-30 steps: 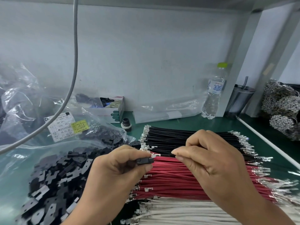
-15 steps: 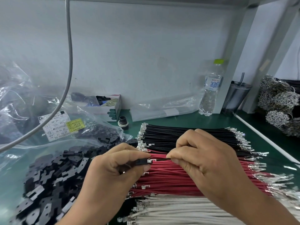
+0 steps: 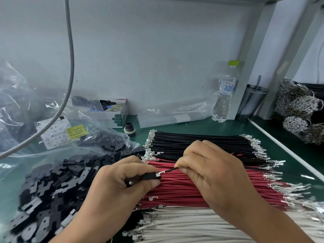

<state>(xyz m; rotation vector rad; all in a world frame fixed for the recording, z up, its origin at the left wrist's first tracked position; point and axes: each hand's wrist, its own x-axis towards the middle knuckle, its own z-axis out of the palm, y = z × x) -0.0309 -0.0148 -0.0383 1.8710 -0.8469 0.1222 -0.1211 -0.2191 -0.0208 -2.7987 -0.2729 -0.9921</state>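
Note:
My left hand [image 3: 122,186] pinches a small black connector housing [image 3: 149,176] between thumb and forefinger. My right hand [image 3: 210,174] pinches a thin black wire [image 3: 169,170] whose metal terminal [image 3: 159,174] sits at the mouth of the housing. Both hands hover above rows of cut wires lying on the green bench: black wires [image 3: 201,142] at the back, red wires [image 3: 184,192] in the middle, white wires [image 3: 184,227] nearest me. All carry silver crimped terminals at their ends.
A clear bag of several black connector housings [image 3: 45,190] spills at the left, with a labelled bag [image 3: 57,134] behind it. A small cardboard box [image 3: 112,113], a water bottle [image 3: 225,92], a dark tumbler [image 3: 250,102] and bundled terminals [image 3: 298,109] stand at the back and right. A grey cable [image 3: 70,67] hangs down.
My right hand has drawn out one black wire and brought its terminal to the housing in my left hand. The camera has tilted slightly.

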